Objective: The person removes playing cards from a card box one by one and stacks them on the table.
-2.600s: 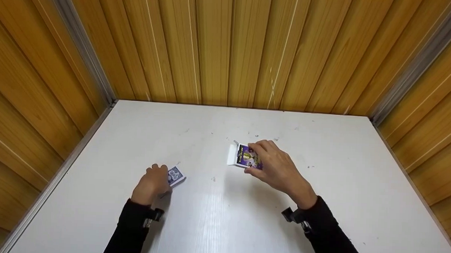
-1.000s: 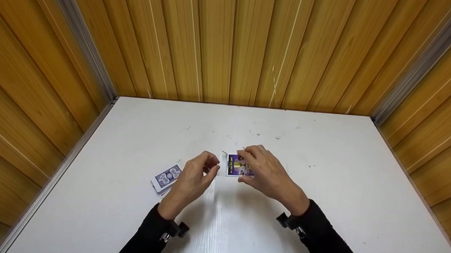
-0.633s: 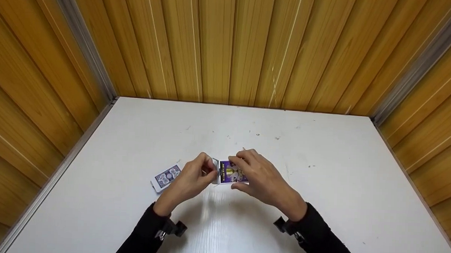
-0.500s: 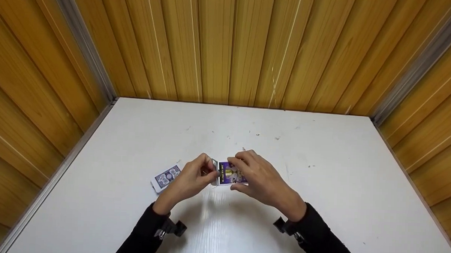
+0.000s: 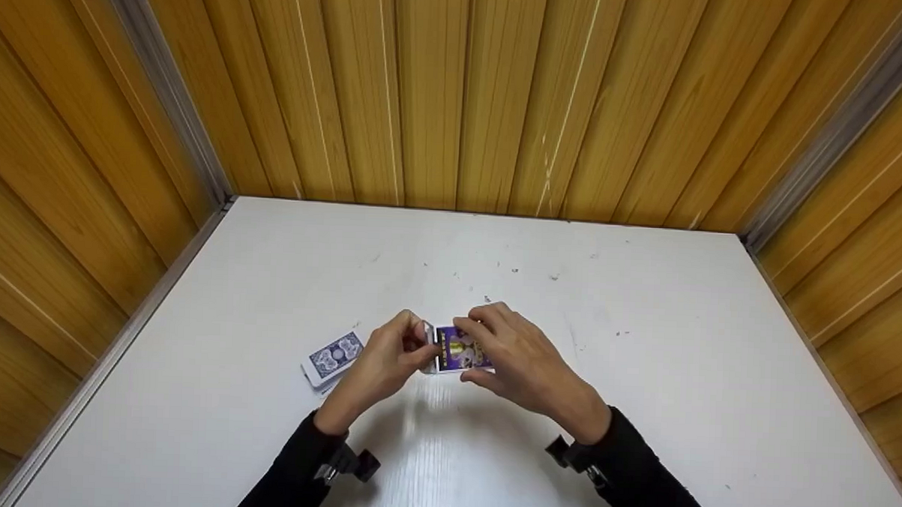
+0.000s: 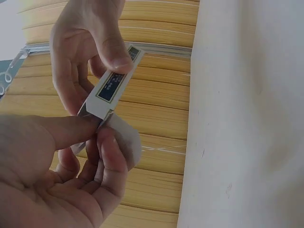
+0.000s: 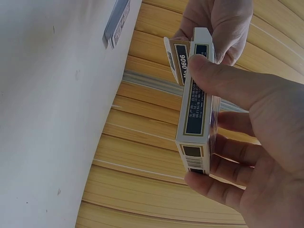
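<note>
Purple card box (image 5: 459,349) is held just above the desk (image 5: 640,410) between both hands, long axis running left-right. Right hand (image 5: 526,361) grips its body; left hand (image 5: 387,360) pinches the open flap (image 6: 124,137) at the box's left end. Blue-backed deck (image 5: 333,354) lies on the desk just left of the left hand, untouched.

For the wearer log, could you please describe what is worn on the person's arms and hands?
Both arms wear long black sleeves reaching the wrists. A small black clamp-like mount sits at each wrist, beside the left hand and the right hand. The hands are bare, without gloves; no rings show.
</note>
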A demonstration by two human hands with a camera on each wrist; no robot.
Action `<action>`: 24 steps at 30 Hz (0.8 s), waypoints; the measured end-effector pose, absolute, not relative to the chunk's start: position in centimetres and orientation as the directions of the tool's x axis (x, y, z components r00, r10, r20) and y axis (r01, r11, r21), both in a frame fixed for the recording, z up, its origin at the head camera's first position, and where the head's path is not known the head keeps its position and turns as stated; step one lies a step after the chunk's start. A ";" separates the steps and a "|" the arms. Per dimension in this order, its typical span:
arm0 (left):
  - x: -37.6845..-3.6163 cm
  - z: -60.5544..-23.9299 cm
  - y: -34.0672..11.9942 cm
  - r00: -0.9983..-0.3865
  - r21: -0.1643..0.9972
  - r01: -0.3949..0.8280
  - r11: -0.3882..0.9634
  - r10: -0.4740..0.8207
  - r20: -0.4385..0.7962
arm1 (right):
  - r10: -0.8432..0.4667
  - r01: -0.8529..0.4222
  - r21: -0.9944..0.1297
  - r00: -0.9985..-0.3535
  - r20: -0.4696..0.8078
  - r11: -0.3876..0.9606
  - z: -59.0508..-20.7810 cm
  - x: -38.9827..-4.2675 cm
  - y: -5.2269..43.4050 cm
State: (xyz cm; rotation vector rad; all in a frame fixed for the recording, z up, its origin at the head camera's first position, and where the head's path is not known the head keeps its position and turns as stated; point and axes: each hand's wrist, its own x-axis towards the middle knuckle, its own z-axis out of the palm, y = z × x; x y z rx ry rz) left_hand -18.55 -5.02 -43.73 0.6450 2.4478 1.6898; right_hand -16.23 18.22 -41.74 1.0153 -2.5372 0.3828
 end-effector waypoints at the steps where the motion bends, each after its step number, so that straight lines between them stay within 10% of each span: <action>1: -18.6 -43.7 -5.0 -0.906 0.920 0.273 0.283 0.398 0.147 | -0.600 -0.702 -0.106 -0.668 0.440 0.704 -41.8 -16.3 18.3; 10: -18.7 -42.7 -5.7 -0.888 0.862 0.385 0.330 0.387 0.249 | -0.562 -0.670 -0.155 -0.708 0.427 0.726 -41.8 -16.9 18.9; 24: -17.4 -42.5 -5.9 -0.795 0.447 0.607 0.657 0.508 0.332 | -0.571 -0.675 -0.166 -0.709 0.414 0.719 -42.3 -17.1 19.1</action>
